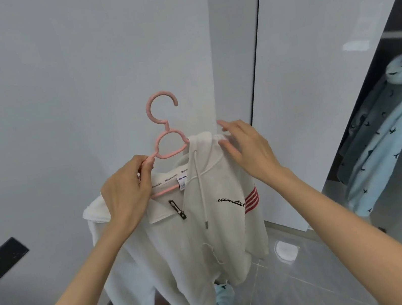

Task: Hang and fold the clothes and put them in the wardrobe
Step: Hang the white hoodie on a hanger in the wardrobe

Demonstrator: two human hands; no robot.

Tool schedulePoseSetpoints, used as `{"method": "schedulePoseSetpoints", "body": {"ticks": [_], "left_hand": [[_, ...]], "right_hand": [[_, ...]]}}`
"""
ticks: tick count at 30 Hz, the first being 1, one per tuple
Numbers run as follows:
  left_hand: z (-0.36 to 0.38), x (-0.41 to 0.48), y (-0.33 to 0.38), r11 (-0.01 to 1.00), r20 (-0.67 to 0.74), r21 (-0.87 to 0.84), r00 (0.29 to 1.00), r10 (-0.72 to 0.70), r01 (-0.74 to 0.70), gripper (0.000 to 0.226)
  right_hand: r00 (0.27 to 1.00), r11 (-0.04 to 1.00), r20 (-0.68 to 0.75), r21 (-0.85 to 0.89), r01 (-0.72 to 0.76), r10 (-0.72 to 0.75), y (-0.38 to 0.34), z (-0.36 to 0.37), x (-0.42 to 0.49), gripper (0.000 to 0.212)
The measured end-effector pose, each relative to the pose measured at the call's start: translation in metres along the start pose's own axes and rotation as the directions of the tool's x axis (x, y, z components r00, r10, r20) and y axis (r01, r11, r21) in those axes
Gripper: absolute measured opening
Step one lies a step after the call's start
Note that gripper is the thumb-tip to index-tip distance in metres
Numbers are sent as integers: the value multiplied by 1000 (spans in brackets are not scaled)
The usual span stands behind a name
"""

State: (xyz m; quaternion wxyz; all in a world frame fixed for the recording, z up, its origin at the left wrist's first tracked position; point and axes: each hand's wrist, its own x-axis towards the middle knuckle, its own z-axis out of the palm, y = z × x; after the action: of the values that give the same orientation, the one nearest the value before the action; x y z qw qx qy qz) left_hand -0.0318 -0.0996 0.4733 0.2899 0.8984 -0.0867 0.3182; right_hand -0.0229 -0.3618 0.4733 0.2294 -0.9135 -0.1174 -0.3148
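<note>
- Left hand [126, 188], centre-left of frame: my fingers are curled and pinch the left arm of the pink hanger [165, 126], carrying the whole load.
- Pink hanger: thin, rigid and matt, with a round open hook at the top that is on no rail. Its lower bar runs inside the neckline.
- White hoodie [184, 248], centre of frame: it hangs from the hanger in front of a glossy white panel [61, 69]. The knit is soft and thick, with a drawcord, a dark zip pull, black script and red stripes.
- Handling, as I judge it: light and limp, and likely to slip off a hanger arm. Hold the hanger neck below the hook, not the cloth.
- Right hand [247, 147], centre-right: my fingers are nearly straight and rest on the hood fabric at the shoulder, gripping nothing.
- Wardrobe [400, 12], right edge: it stands open, with a pale blue printed garment [387, 126] hung inside.
</note>
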Motion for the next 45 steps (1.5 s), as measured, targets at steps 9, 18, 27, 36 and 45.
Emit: {"method": "schedulePoseSetpoints", "body": {"ticks": [9,18,27,36,45], "left_hand": [[-2,9,0,998,136,-47,990,-43,49,46],[5,5,-14,992,172,-25,978,-119,125,45],[-12,15,-20,989,81,-89,990,-113,120,41],[-26,28,-46,989,50,-66,990,-130,133,46],[-19,33,-42,941,26,-177,957,-288,288,49]], "right_hand": [[990,991,80,80,110,-116,-9,14,-14,26],[978,979,-48,-1,202,-201,8,13,-12,25],[819,902,511,175,-394,259,12,21,-40,23],[964,952,54,151,-266,261,14,15,-21,27],[952,957,100,-70,-282,288,20,22,-28,25]]}}
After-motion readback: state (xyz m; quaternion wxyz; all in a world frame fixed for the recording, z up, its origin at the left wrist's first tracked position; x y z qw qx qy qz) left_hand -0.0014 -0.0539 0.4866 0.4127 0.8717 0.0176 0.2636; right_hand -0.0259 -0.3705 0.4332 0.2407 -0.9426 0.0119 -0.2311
